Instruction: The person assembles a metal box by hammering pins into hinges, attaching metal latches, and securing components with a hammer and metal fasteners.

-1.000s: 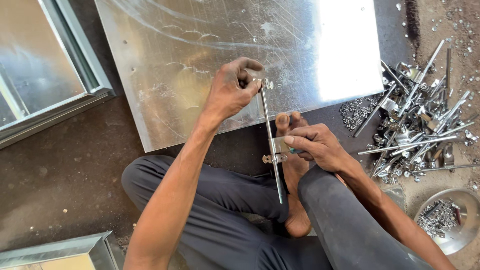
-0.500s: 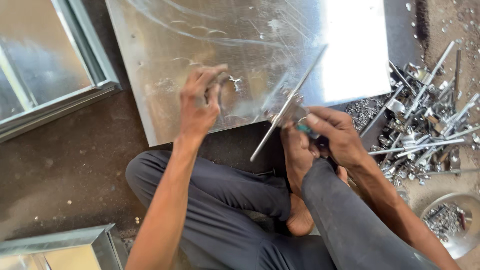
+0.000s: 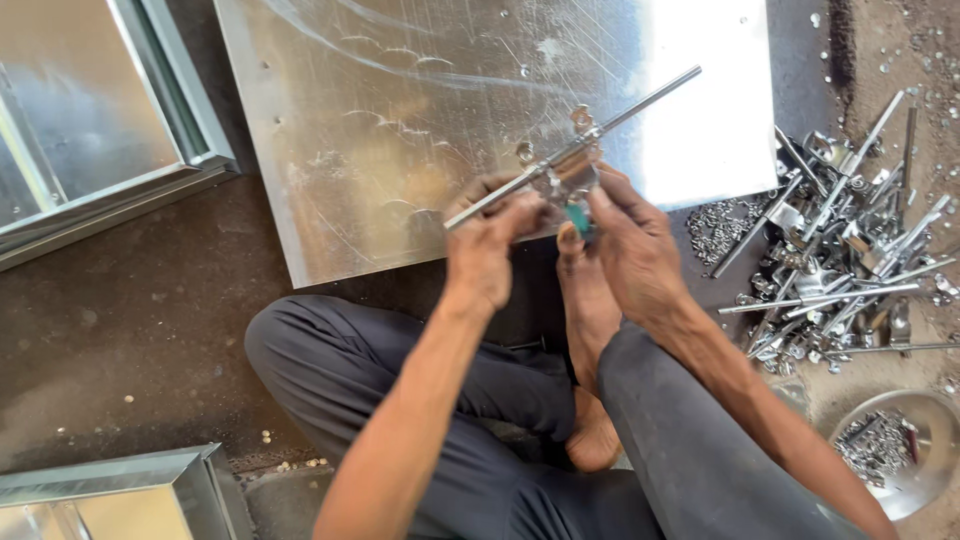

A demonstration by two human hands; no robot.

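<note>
The left hand (image 3: 487, 245) is closed around the lower end of a long metal rod (image 3: 640, 102), fingers curled over it near the tip; the right hand (image 3: 628, 240) pinches the small bracket fitting (image 3: 568, 172) threaded on the rod's middle, with a green-handled tool (image 3: 578, 218) tucked under its fingers; the rod is held in the air, slanting up and to the right over the near edge of a scratched steel sheet (image 3: 400, 120), just above the person's bare foot (image 3: 585, 300). The rod looks stiff and fairly light, smooth and bright enough to slip through the fingers, so a hold near the bracket and one toward an end, as here, should steady it best; the bracket seems free to slide or turn, so it likely needs pinching. Beyond the hands, the person sits cross-legged in dark trousers (image 3: 400, 380); a heap of similar rods and fittings (image 3: 850, 250) lies to the right, with a metal bowl (image 3: 915, 485) of small parts below it; metal frames (image 3: 110, 130) lie at left.
</note>
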